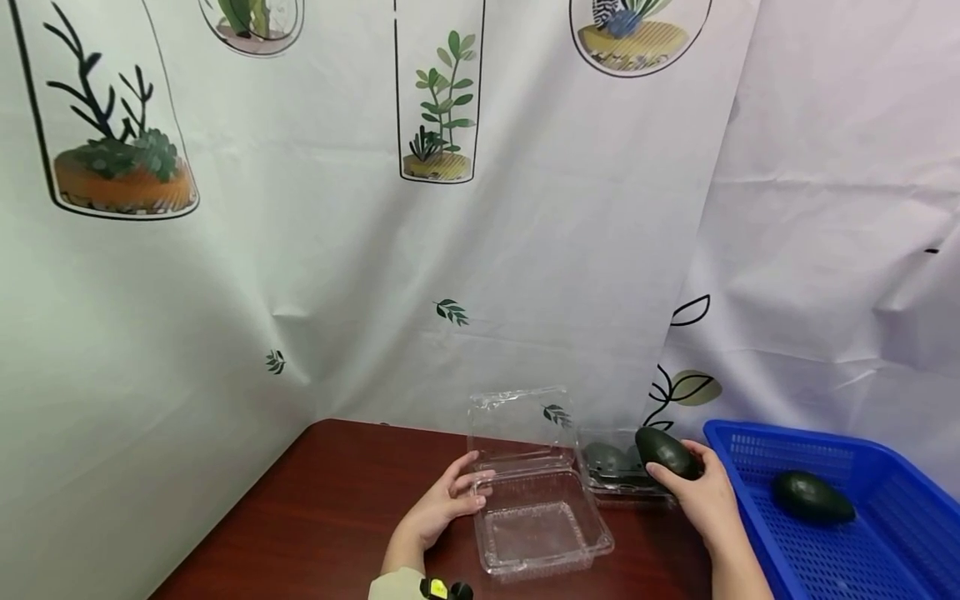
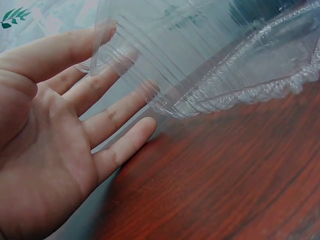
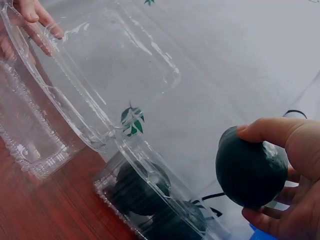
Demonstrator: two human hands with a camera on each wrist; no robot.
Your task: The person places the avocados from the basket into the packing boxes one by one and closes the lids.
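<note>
In the head view my right hand [image 1: 701, 496] grips a dark green avocado [image 1: 666, 452] between thumb and fingers. It is held up just above a clear clamshell box [image 1: 626, 493] with dark avocados inside. The right wrist view shows the held avocado [image 3: 251, 170] and the box's avocados [image 3: 142, 187] seen through plastic. My left hand [image 1: 444, 504] is at the left side of a second clamshell box [image 1: 536, 521], which stands open with its lid [image 1: 517, 421] raised. In the left wrist view the left fingers [image 2: 112, 115] are spread and nearly straight, with fingertips at the clear wall [image 2: 150, 65].
A blue plastic basket [image 1: 750, 521] stands at the right with an avocado [image 1: 813, 497] in it. Both boxes rest on a dark red-brown wooden table [image 1: 315, 517]. A plant-printed white curtain [image 1: 360, 292] hangs close behind the table.
</note>
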